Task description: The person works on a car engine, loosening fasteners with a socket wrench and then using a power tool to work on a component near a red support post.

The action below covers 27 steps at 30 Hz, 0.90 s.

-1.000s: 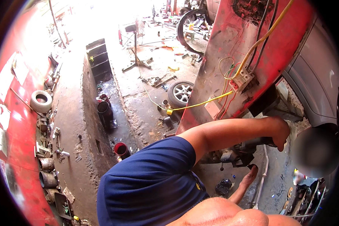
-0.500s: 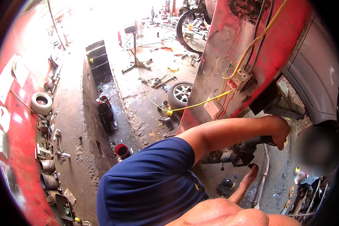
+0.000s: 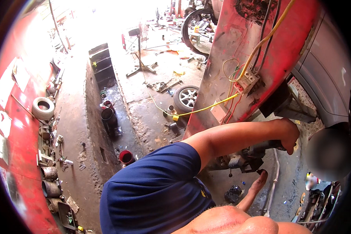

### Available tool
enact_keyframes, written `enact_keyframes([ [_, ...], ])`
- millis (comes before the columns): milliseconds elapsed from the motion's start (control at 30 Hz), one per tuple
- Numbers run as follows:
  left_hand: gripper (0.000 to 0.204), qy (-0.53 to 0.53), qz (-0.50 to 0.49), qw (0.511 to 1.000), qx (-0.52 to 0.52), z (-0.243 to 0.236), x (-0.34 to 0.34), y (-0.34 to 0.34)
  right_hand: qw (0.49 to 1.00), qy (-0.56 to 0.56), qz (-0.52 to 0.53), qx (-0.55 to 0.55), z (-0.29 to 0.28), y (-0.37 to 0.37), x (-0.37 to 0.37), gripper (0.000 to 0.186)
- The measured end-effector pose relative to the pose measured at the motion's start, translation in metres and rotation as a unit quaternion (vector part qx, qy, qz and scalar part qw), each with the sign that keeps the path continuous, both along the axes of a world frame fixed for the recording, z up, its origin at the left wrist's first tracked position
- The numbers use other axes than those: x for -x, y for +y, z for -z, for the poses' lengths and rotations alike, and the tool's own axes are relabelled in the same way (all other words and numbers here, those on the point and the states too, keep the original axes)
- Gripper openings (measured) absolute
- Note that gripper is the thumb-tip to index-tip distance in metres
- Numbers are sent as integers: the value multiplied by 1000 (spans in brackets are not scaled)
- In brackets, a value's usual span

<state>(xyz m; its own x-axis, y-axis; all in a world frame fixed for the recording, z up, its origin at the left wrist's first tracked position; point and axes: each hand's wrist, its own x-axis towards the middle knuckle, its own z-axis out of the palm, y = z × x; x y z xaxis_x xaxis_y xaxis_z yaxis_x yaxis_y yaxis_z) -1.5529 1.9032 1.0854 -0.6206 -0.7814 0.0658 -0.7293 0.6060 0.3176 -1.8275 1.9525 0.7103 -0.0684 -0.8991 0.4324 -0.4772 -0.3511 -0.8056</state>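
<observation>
My left arm, in a navy sleeve (image 3: 156, 179), reaches across to the right. At its end my left hand (image 3: 289, 134) is closed in a fist at the end of a dark, greasy metal machine part (image 3: 269, 145); what lies inside the fingers is hidden. Below it, my right hand (image 3: 258, 181) comes up from the lower edge with its fingers bent against a small dark piece (image 3: 260, 171) under the metal assembly (image 3: 238, 160). A thin lever with a ball end (image 3: 230, 175) hangs from that assembly. My left forearm covers much of it.
A red metal post (image 3: 222, 78) with a wired switch box (image 3: 247, 82) rises beside my arm. A person's blurred head (image 3: 330, 154) is close on the right, near a grey vehicle (image 3: 327, 74). A deep pit (image 3: 124, 121), a wheel (image 3: 186, 98) and scattered parts lie left and beyond.
The blurred head at the right has shifted slightly to the right. My two hands keep their places.
</observation>
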Motion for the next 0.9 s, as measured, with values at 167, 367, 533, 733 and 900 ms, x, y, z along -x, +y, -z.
enact_keyframes([
  [167,58,-2,-1,1000,4,1,1,-1,1000,-12,3,-4,-2,3,-4,45],
  [367,55,11,7,1000,6,-2,-3,4,1000,-18,15,-8,-8,7,-7,44],
  [533,55,10,11,1000,13,2,0,-2,1000,-14,18,-1,-9,7,-12,43],
  [733,55,15,18,1000,13,2,-1,-1,1000,-14,3,2,-8,7,-8,42],
  [900,55,28,12,999,15,2,-1,0,1000,-6,4,-9,2,0,2,42],
])
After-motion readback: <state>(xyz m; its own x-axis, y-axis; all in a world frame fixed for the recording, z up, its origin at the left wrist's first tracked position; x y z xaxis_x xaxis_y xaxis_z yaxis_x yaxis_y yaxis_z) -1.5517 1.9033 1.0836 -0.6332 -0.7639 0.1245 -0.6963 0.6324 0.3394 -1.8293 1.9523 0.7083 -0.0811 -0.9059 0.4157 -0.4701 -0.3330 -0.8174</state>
